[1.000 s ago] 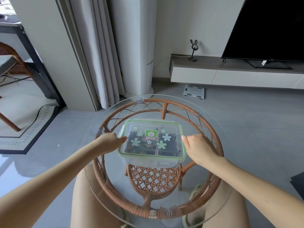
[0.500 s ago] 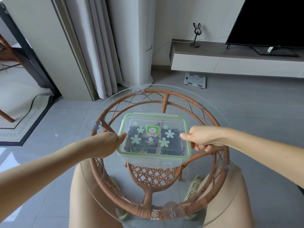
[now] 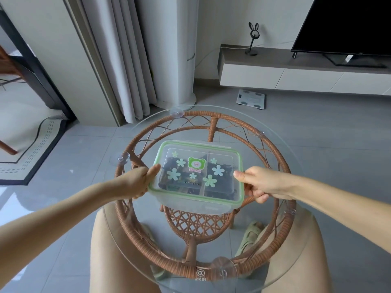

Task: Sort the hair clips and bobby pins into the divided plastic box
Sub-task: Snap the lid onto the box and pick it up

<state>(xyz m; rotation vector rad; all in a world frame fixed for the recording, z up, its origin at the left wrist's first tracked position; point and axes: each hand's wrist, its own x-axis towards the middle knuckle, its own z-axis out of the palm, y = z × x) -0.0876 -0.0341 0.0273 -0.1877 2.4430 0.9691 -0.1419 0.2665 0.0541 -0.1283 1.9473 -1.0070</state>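
Clear box (image 3: 191, 205), green-rimmed lid (image 3: 238, 176), pale green flowers, green bear sticker (image 3: 196, 164); brown wicker table (image 3: 283, 166).

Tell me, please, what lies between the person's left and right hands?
In the head view, the lidded plastic box lies between the left hand and the right hand, which hold its sides.

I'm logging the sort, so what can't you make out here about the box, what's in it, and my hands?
Head view only:
- Contents of the plastic box: only dark shapes show through the cloudy lid and its stickers; clips or pins, unclear.
- left hand: fingers hidden behind the box's side.
- right hand: fingertips hidden under the box's rim.
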